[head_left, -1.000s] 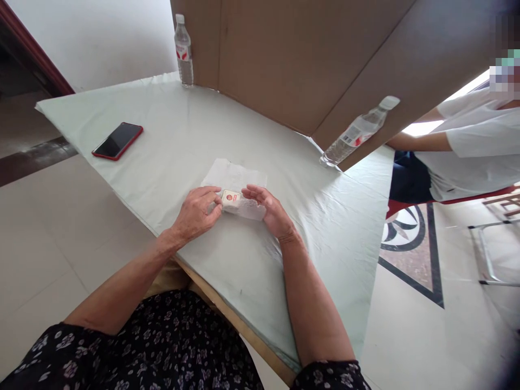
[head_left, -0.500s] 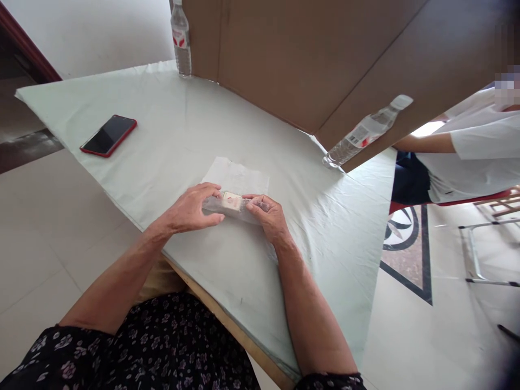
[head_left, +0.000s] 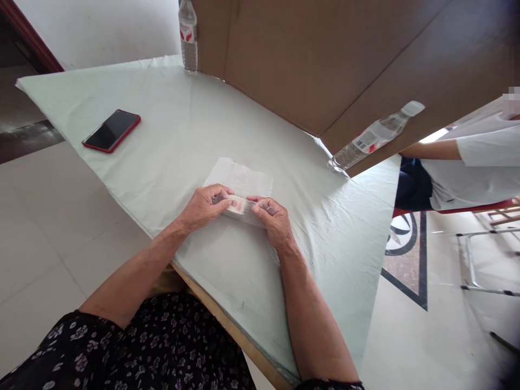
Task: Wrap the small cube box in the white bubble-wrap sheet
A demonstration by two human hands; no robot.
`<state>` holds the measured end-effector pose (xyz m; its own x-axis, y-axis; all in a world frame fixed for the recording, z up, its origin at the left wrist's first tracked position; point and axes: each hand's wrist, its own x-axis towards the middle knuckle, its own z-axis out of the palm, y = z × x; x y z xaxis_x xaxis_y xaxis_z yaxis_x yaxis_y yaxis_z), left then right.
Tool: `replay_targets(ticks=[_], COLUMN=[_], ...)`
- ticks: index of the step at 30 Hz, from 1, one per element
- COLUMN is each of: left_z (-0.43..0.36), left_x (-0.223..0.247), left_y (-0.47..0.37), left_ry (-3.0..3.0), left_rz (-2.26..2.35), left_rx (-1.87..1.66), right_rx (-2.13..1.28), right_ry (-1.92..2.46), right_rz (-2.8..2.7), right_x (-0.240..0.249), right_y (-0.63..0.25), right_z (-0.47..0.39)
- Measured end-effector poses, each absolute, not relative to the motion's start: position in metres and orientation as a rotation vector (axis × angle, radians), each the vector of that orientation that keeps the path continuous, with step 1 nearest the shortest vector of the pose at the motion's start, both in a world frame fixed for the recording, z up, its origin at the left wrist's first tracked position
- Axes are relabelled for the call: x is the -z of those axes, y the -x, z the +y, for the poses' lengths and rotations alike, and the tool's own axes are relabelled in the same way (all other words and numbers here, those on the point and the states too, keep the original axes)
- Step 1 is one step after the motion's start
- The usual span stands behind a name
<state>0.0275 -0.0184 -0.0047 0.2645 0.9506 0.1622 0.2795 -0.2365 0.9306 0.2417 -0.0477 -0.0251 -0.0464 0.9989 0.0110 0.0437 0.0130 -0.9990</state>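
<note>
Cloth-covered table: the support beneath the left hand and the right hand.
Cardboard panel: upright, beyond the 2 hands.
Seated person: to the right of the right hand, well apart; 1 pale sleeve and 1 forearm are visible.
Left hand: grasping 1 pale block between thumb and fingers; the nearer of the 2 hands, with the block just off its fingertips' right side.
Right hand: pinching the right part of a translucent wrap, thumb against fingers, just beside the block.
Bottles, 2: the far bottle, beyond the left hand, stands upright with clear liquid in its lower part; the near bottle, beyond and right of the right hand, looks slanted and holds clear liquid, its level unclear.
Phone: flat, beyond and left of the left hand.
Thin white sheet: flat, just beyond the 2 hands.
Translucent wrap: at the block, reaching into the right hand.
Pale block: between the 2 hands, red mark upward, long axis running roughly from left hand to right hand.
</note>
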Motion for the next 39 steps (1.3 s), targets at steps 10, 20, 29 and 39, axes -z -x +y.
replay_targets(ticks=[10, 20, 29, 39], left_z=[-0.017, -0.02, -0.017, -0.018], left_x=[0.01, 0.012, 0.014, 0.013], left_y=[-0.028, -0.029, -0.029, -0.029], left_ry=[-1.699, -1.731, -1.732, -1.694], left_rz=[1.124, 1.126, 1.162, 1.207], left_rx=[-1.032, -1.061, -1.031, -1.032], right_rx=[-1.176, -1.186, -1.143, -0.502], right_ry=[1.228, 1.203, 1.241, 1.564], right_rz=[-1.273, -1.228, -1.237, -1.411], right_x=[0.025, 0.023, 0.026, 0.03], right_y=[-0.238, -0.235, -0.234, -0.232], right_z=[-0.049, -0.052, -0.05, -0.051])
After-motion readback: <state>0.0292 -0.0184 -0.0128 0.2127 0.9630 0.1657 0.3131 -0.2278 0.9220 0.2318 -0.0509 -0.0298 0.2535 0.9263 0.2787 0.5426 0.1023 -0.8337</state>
